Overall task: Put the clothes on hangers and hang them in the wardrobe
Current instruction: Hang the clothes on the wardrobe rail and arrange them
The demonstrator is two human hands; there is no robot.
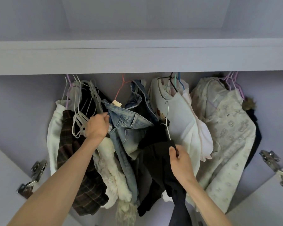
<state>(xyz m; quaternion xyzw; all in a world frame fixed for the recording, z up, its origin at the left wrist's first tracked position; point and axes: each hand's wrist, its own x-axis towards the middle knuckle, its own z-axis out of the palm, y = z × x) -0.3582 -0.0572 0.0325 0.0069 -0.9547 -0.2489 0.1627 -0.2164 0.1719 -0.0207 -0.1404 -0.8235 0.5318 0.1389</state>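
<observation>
My right hand (180,162) grips a black garment (155,160) that hangs on a white hanger (167,121), whose hook points up, free of the rail. My left hand (97,126) is closed on the waist of blue jeans (127,126) hanging in the middle of the wardrobe, next to a bunch of empty white hangers (83,115). The rail itself is hidden behind the shelf edge (140,62).
Hanging left to right: a white garment (53,136), a dark plaid piece (77,168), fluffy cream clothing (111,173), a white top (186,128), a pale printed garment (227,136). Door hinges (38,168) (271,160) flank the opening.
</observation>
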